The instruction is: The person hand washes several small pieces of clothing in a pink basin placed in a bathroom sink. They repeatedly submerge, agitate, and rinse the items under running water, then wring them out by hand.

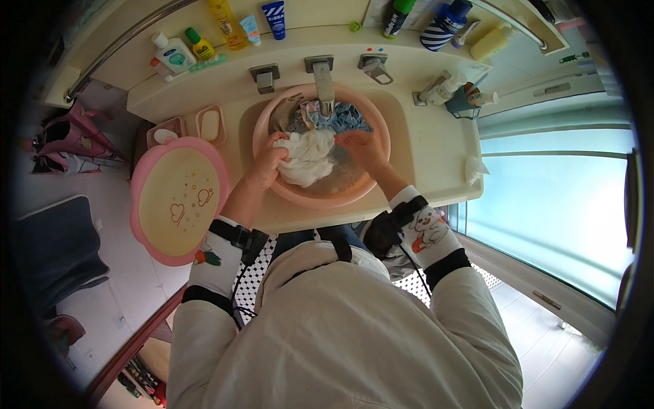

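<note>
A bundled wet white cloth (306, 158) lies in a pink plastic washbasin (264, 176) of cloudy water. My left hand (268, 159) grips the cloth's left side, with its fingers curled into the folds. Over the water on the right, my right hand (361, 148) is stretched out flat, its fingertips at the cloth's right edge; I see nothing held in it. Behind the white cloth, blue fabric (350, 118) and a brownish cloth (282, 115) are partly under water. The faucet spout (324, 84) reaches over the basin's back rim.
The basin sits in a cream sink (403, 138) between two faucet handles (265, 77). At left, a pink-rimmed basin (179, 202) leans by soap dishes (210, 125). Bottles and tubes (174, 53) line the back ledge. A cup holder (464, 99) and crumpled tissue (475, 169) are at right.
</note>
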### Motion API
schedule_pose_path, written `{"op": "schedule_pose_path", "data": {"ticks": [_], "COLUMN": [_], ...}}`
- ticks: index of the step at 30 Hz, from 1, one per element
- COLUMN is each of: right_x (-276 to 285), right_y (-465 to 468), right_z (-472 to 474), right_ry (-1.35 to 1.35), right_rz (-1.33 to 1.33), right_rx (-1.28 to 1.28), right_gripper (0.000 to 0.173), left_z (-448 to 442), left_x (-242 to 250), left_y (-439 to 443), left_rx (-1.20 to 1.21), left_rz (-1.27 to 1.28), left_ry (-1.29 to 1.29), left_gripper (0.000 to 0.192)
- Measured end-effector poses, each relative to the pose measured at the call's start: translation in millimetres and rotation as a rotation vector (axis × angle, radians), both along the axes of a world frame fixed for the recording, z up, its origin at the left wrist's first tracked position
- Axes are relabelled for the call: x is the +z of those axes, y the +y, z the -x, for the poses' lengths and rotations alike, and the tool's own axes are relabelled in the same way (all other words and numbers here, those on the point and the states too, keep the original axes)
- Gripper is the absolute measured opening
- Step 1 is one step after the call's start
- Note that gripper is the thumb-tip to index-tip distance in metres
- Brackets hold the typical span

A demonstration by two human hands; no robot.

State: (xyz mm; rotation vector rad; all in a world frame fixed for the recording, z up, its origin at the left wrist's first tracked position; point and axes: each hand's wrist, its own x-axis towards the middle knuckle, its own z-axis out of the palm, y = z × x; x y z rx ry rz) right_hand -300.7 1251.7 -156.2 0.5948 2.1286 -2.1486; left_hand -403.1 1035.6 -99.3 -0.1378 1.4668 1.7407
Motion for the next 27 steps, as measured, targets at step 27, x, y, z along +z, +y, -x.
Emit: {"op": "schedule_pose_path", "data": {"ticks": [27], "right_x": [25.4], "right_y": [-15.9], "right_z": [-11.6], "right_ry": [-0.034], "right_rz": [-0.448], "right_rx": [0.442], "right_gripper": [0.050], "left_z": [-7.5], "left_x": [30.4], "left_y": [29.1], "left_rx": [-0.796], "left_rz": [0.414], "left_ry": [0.950], "left_gripper": [0.016]}}
